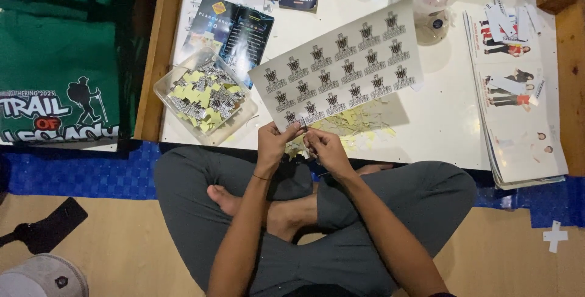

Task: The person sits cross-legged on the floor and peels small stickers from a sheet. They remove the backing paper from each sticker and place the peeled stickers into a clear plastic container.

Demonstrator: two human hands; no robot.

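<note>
Down on the floor, a person in grey trousers is sitting cross-legged at a low white bench (439, 120) with a wooden rim. Both hands are meeting at the near edge of a large grey sheet of printed stickers (341, 68), which is lying flat and slanted across the bench. The left hand (275, 140) is pinching the sheet's lower corner — thumb and fingers closed on it. The right hand (323, 146) is curled just beside, fingertips drawn together on something small at that same corner; what exactly it is gripping I cannot tell. Under the sheet's near edge, pale yellow paper scraps (359, 127) are lying scattered on the bench. To the left, a clear plastic tray (204, 97) is holding a heap of cut stickers and yellow backing pieces. A dark glossy brochure (234, 29) is resting behind the tray, and a stack of printed sheets with small figures (518, 120) is sitting at the far right.
</note>
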